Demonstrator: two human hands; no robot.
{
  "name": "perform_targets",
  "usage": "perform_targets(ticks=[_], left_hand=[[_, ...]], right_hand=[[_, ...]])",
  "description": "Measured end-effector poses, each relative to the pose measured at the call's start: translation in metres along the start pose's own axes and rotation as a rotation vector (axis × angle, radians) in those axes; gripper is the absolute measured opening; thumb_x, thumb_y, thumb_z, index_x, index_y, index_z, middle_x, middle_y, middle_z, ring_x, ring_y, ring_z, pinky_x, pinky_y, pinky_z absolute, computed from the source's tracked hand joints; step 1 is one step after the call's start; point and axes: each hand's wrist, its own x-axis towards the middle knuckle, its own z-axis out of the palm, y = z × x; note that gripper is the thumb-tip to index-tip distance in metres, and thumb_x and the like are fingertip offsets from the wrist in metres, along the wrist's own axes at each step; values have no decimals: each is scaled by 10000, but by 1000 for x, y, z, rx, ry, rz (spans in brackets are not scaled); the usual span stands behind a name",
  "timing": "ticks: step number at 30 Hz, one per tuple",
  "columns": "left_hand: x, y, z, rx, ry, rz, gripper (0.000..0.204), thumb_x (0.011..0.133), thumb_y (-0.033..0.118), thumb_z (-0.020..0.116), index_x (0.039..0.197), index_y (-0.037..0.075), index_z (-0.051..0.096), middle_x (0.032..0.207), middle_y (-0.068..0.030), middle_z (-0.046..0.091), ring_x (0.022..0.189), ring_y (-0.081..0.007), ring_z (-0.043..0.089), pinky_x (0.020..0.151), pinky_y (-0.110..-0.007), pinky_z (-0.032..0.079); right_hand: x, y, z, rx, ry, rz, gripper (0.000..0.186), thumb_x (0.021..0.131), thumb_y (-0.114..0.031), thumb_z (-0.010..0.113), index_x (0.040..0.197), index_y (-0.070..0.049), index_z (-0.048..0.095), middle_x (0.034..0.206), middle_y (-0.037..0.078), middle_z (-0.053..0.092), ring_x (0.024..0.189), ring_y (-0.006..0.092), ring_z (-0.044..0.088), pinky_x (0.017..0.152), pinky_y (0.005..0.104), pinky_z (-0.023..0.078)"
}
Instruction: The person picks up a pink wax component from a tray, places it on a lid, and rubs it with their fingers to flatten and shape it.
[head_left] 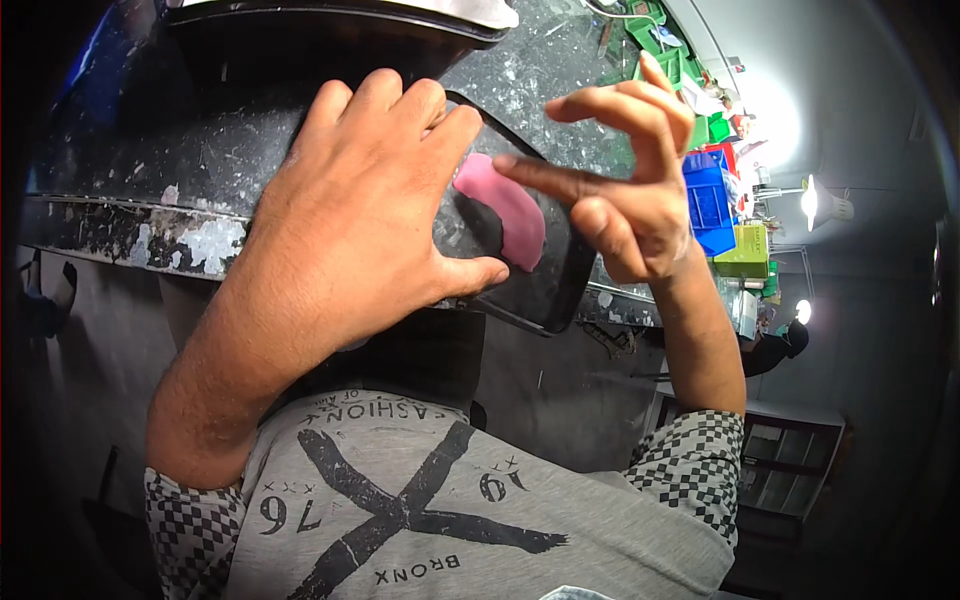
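Note:
A smooth, glossy pink crescent-shaped piece (515, 215), like wax or putty, shows over a shallow black tray (565, 285). My left hand (365, 190) comes from the left, its fingers bent and thumb curved round. Its forefinger and thumb bracket the two ends of the pink piece; the other fingertips are hidden behind the hand. On the other side my right hand (640, 195) has its forefinger stretched to the pink piece's upper end, the tip touching it. Its thumb stands apart and the remaining fingers are raised and loosely bent, holding nothing.
The tray sits at the near edge of a dark, paint-worn worktable (140, 160). Farther back is a black container (340, 25) with a pale top. Green bins (655, 65), a blue bin (708, 205) and a yellow-green box (745, 250) line the right. A lamp (815, 205) shines beyond.

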Motion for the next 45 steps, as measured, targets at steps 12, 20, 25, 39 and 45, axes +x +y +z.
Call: perform_targets(ticks=[12, 20, 25, 39, 45], left_hand=[[0, 2, 0, -27, 38, 38, 855, 636, 416, 950, 1341, 73, 608, 1143, -82, 560, 1102, -286, 519, 965, -411, 408], [6, 0, -2, -7, 33, 24, 865, 636, 424, 948, 1338, 64, 594, 1146, -85, 557, 1098, -290, 516, 962, -416, 406], [7, 2, -3, -2, -6, 15, 853, 637, 420, 948, 1324, 60, 594, 1142, -90, 556, 1097, -294, 516, 959, -416, 406], [11, 2, -3, -1, -24, -7, 887, 641, 443, 946, 1351, 43, 595, 1154, -93, 565, 1098, -294, 519, 958, -412, 409], [9, 1, -2, 2, 9, 7, 890, 648, 450, 944, 1359, 47, 594, 1164, -97, 567, 1106, -295, 519, 963, -415, 409]], right_hand=[[-8, -10, 31, 136, 14, 86, 253, 995, -242, 662, 1155, -215, 857, 1238, 57, 661, 1218, 282, 510, 1243, 590, 237], [-8, -13, 31, 61, -4, 130, 264, 1025, -256, 634, 1170, -205, 850, 1249, 51, 646, 1269, 264, 468, 1264, 566, 204], [-8, -8, 28, 24, 57, 103, 246, 1018, -277, 646, 1129, -232, 861, 1244, 51, 645, 1260, 249, 484, 1237, 575, 227], [-5, -13, 18, -55, 119, 200, 263, 1017, -256, 647, 1193, -187, 830, 1265, 55, 649, 1231, 269, 522, 1246, 596, 204], [-5, -13, 12, 68, 104, 287, 365, 1071, -255, 517, 1255, -189, 825, 1240, 76, 642, 1240, 259, 489, 1269, 551, 112]])
